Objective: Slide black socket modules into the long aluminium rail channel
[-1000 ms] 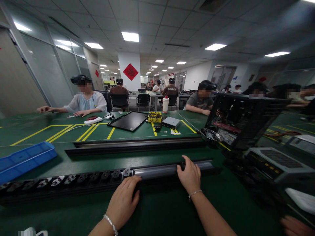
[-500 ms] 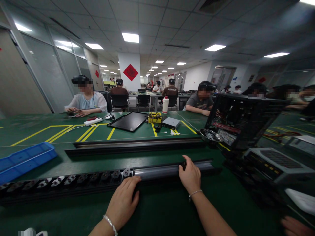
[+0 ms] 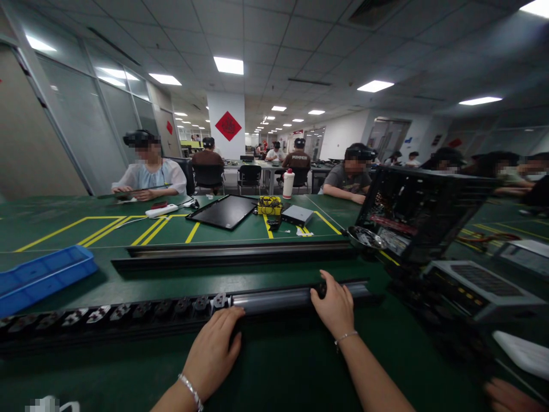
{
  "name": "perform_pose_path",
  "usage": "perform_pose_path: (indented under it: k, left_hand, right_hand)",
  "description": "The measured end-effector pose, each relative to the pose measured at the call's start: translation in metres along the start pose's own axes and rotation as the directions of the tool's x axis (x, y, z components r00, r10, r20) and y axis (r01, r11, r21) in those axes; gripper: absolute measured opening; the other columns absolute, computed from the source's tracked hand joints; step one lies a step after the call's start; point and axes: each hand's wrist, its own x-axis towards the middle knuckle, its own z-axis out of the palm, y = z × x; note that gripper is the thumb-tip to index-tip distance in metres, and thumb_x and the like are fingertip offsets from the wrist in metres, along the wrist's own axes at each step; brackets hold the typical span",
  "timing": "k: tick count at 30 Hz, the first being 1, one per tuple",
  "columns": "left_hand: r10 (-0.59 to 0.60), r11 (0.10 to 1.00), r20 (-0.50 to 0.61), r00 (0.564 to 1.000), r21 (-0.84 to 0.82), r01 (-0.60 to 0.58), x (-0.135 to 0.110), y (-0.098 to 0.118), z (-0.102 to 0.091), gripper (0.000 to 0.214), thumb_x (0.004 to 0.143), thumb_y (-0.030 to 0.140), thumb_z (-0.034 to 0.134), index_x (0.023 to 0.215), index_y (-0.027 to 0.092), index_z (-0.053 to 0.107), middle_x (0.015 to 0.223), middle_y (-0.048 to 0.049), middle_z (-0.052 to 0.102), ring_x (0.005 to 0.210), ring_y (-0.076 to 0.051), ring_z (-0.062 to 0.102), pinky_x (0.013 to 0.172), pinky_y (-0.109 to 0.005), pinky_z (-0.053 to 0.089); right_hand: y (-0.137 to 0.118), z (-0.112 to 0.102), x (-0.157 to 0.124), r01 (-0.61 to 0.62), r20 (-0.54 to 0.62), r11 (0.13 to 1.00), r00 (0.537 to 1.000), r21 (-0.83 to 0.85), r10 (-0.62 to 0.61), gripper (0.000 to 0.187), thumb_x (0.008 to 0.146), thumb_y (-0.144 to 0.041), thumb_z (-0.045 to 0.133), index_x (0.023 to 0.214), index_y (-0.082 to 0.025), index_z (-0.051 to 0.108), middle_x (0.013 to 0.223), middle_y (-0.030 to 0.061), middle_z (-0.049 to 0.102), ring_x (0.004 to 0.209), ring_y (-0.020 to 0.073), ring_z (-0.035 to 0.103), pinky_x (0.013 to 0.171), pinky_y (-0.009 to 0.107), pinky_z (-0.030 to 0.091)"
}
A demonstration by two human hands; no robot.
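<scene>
A long black metal channel (image 3: pixel 274 303) lies across the green table in front of me. Its left stretch is filled with a row of black socket modules (image 3: pixel 141 311), and its right stretch is a bare trough. My left hand (image 3: pixel 214 343) rests on the channel's near edge beside the last module, fingers stretched out and holding nothing. Over the bare stretch, my right hand (image 3: pixel 337 306) pinches a small black part (image 3: pixel 321 289) between thumb and index finger. My fingers cover most of this part, so its exact kind is unclear. It sits at the trough, apart from the row.
Beyond lies another black channel (image 3: pixel 240 253). A blue bin (image 3: pixel 47 277) stands at left, a metal bowl (image 3: pixel 366 237) and an open computer case (image 3: pixel 424 212) at right, near a power supply (image 3: pixel 476 289). A black panel (image 3: pixel 223 212) lies farther back. Co-workers sit around; another person's hand (image 3: pixel 514 395) shows lower right.
My right hand has shifted very slightly, still pinching the small black part. My left hand stays on the channel. The co-worker at far left now holds a flat object higher.
</scene>
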Motion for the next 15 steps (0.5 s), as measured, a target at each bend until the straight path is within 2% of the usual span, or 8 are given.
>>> perform_pose_path:
  k: [4,10,15]
  left_hand:
    - [-0.003,1.0,0.003,1.0,0.003,0.003,0.0005,-0.0001,-0.0005,0.037,0.077,0.012,0.047,0.111,0.023,0.052,0.108,-0.0035,0.062,0.103,-0.02,0.057,0.09,-0.038,0.049]
    - [0.006,1.0,-0.011,1.0,0.0,-0.006,-0.0009,-0.0006,-0.0006,0.036,0.076,0.012,0.047,0.111,0.023,0.052,0.107,-0.0037,0.063,0.102,-0.02,0.058,0.089,-0.037,0.05]
    - [0.004,1.0,-0.015,1.0,0.002,-0.004,-0.0005,-0.0005,-0.0008,0.036,0.076,0.012,0.047,0.11,0.022,0.052,0.107,-0.0035,0.063,0.101,-0.02,0.058,0.089,-0.037,0.05]
  right_hand:
    - [0.0004,-0.0015,0.0009,-0.004,-0.008,1.0,1.0,0.03,0.005,0.048,0.077,-0.029,0.044,0.125,-0.021,0.041,0.118,0.0046,0.057,0.113,0.0196,0.048,0.104,0.038,0.02]
    - [0.0012,-0.0042,0.0027,-0.029,0.003,0.999,1.0,0.041,0.028,0.049,0.077,-0.027,0.043,0.126,-0.021,0.04,0.119,0.0049,0.057,0.108,0.0204,0.051,0.095,0.036,0.031]
    - [0.0019,-0.0031,0.0021,-0.019,0.002,0.999,1.0,0.026,0.019,0.049,0.078,-0.026,0.042,0.127,-0.02,0.04,0.121,0.0057,0.055,0.111,0.0201,0.05,0.098,0.035,0.029]
